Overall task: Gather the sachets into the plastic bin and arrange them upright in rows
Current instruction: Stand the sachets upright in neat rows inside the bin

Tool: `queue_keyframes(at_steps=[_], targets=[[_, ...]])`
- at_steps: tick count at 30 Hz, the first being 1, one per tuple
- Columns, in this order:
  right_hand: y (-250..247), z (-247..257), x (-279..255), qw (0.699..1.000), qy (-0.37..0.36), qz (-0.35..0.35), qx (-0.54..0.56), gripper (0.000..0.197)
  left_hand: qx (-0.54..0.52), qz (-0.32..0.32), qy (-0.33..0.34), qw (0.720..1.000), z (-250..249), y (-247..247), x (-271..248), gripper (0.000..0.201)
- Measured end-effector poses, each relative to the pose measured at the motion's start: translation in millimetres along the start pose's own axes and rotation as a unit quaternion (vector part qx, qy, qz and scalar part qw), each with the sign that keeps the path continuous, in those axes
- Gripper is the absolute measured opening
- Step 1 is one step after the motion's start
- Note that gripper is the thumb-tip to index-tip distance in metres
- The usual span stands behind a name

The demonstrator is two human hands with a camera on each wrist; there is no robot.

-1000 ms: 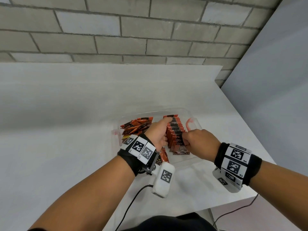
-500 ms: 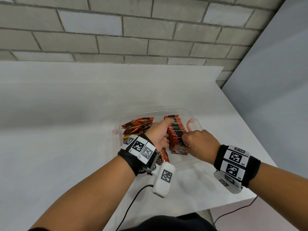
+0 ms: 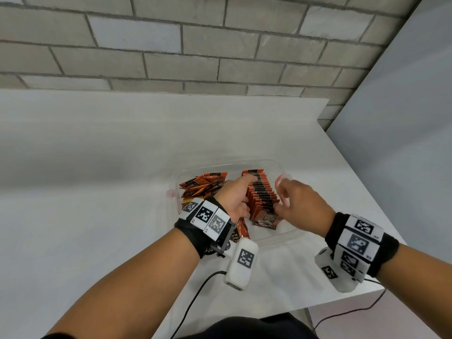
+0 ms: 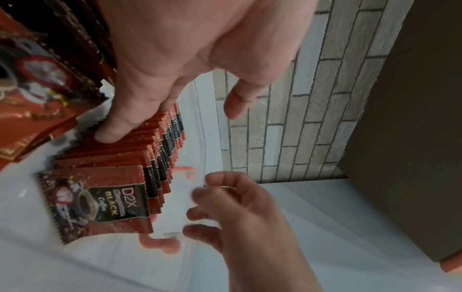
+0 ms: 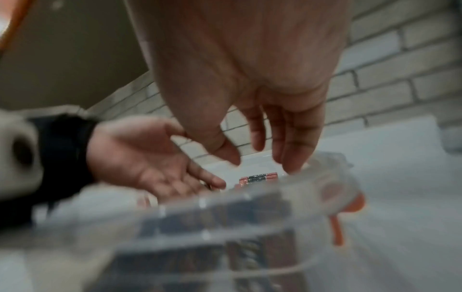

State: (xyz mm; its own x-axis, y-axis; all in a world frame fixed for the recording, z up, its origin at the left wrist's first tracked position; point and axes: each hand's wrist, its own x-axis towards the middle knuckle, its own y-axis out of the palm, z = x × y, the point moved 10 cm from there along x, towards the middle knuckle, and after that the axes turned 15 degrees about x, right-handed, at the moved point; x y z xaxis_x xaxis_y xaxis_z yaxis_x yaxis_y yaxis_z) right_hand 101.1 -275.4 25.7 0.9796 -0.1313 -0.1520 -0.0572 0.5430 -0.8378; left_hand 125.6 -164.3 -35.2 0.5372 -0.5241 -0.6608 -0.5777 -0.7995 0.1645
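- Nothing is gripped by either hand: the left hand (image 3: pixel 236 195) is laid with straight fingers (image 4: pixel 110 130) against the left side of the standing sachet row (image 3: pixel 261 194), while the right hand (image 3: pixel 299 204) is held with relaxed, parted fingers just right of that row, holding nothing.
- White table (image 3: pixel 122 192) is seen filling the middle of the head view, with a grey brick wall (image 3: pixel 195 45) across the top of the frame.
- Clear plastic bin (image 3: pixel 285 237) is set on the table just below the frame's centre, its orange latch (image 3: pixel 278 178) showing at the right rim.
- Inside the bin's right half, the row is stood on edge; its long axis is run from the lower centre of the frame up and slightly left, toward the wall.
- Front sachet (image 4: pixel 100 201) is tilted back against the others, its printed face turned toward the lower edge of the head view; "D2X BLACK Coffee" is read on it in the left wrist view.
- Loose sachets (image 3: pixel 203 183) are heaped flat in the bin's left half, pointing various ways, partly hidden behind the left wrist.
- Right wrist view is blurred, so only the bin's near wall and both hands above it can be made out.
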Motion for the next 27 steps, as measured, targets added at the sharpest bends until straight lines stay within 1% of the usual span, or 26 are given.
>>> queue_keyframes(at_steps=[2,4,7,8,10,12,13,16,19,24,27], targets=[[-15,-13,-2,0.988,0.084,-0.044,0.119,0.026,-0.002,0.005,0.000,1.000,-1,0,-1,0.047],[-14,-22,-5,0.964,0.148,-0.041,0.216,0.029,-0.003,0.007,-0.001,1.000,0,1,1,0.048],[-3,-30,-7,0.929,0.202,-0.029,0.310,0.040,-0.009,-0.002,-0.001,1.000,0,0,3,0.050],[1,-34,-7,0.920,0.214,-0.028,0.328,0.044,-0.008,-0.006,-0.001,1.000,0,0,3,0.048],[10,-39,-6,0.904,0.234,-0.024,0.356,0.047,-0.008,-0.011,0.003,1.000,-2,-1,1,0.037],[16,-44,-5,0.890,0.251,-0.022,0.380,0.048,-0.009,-0.013,0.001,1.000,-2,0,-1,0.026],[18,-46,-5,0.886,0.256,-0.022,0.386,0.048,-0.010,-0.012,-0.003,1.000,-2,0,-2,0.025],[21,-49,-3,0.883,0.263,-0.020,0.388,0.049,-0.012,-0.007,-0.017,1.000,-1,4,-5,0.030],[23,-50,-2,0.883,0.262,-0.019,0.388,0.050,-0.011,0.005,-0.019,1.000,-2,9,-7,0.029],[25,-49,-2,0.878,0.266,-0.020,0.396,0.042,-0.017,0.002,-0.013,1.000,-5,9,-9,0.027],[25,-48,-2,0.877,0.261,-0.026,0.402,0.043,-0.031,0.008,-0.014,0.999,-5,11,-8,0.027]])
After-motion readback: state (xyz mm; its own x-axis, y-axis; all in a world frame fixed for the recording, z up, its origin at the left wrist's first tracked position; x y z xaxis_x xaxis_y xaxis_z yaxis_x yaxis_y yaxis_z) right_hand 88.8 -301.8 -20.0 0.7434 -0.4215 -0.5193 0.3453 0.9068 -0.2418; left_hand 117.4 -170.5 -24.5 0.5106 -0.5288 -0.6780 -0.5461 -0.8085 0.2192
